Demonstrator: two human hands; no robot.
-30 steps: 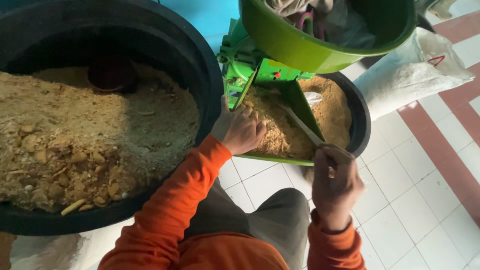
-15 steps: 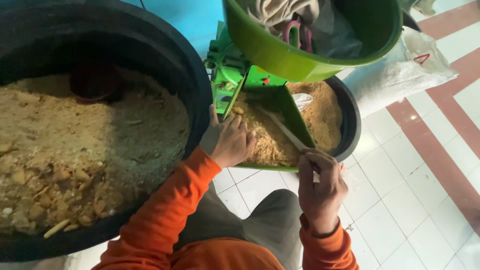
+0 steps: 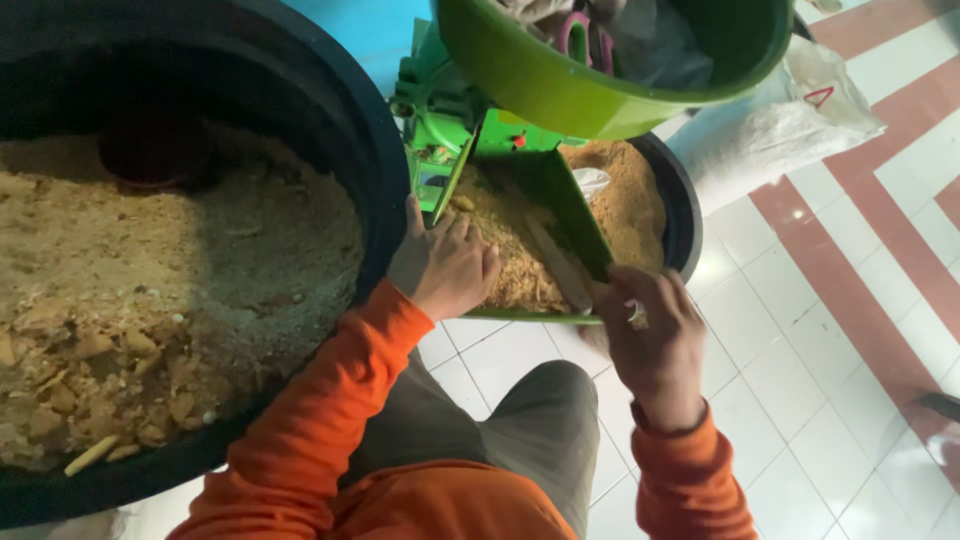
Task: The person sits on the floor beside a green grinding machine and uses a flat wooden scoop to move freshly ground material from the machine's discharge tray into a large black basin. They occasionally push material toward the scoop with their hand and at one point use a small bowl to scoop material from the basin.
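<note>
My left hand (image 3: 445, 262) rests palm down on brown crumbly feed in the green metal chute (image 3: 560, 190) of a green machine (image 3: 440, 120). Its fingers lie half curled on the feed at the chute's left wall. My right hand (image 3: 655, 335) is at the chute's lower right corner, closed around a thin pale wooden stick (image 3: 560, 262) that reaches up into the feed. Both sleeves are orange.
A large black tub (image 3: 330, 120) of brown meal and chunks fills the left. A smaller black basin (image 3: 685, 215) of meal sits under the chute. A green bowl-shaped hopper (image 3: 560, 85) hangs above. A white sack (image 3: 770, 130) lies on the tiled floor (image 3: 830, 330) at right.
The view has shifted slightly. My left hand stays on the feed in the chute, and my right hand with the stick has drawn a little closer to the chute's corner.
</note>
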